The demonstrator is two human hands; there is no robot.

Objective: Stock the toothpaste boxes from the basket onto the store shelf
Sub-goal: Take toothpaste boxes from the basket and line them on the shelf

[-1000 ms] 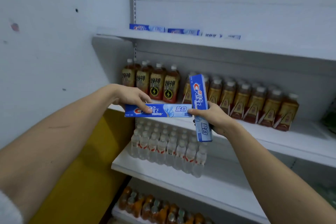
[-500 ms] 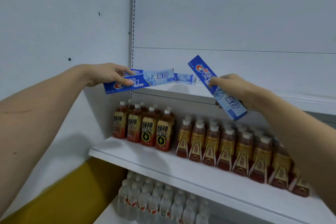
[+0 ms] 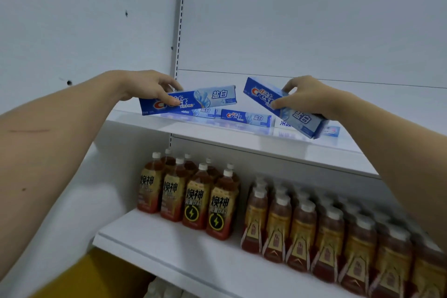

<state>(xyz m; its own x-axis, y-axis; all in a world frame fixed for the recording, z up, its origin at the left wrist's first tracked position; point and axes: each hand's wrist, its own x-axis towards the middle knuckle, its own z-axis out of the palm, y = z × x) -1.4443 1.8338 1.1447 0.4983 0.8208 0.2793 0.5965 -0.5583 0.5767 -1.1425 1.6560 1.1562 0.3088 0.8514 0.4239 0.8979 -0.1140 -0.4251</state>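
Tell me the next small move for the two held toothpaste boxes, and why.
Probably lower the left hand so its box settles flat on the top shelf: it hangs nearly level above the boxes already lying there. The right hand holds its box steeply tilted, so that one needs levelling first.

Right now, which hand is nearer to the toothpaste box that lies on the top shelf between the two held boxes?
Left, narrowly. The left hand is up-left of the lying box; the right hand is up-right, slightly farther.
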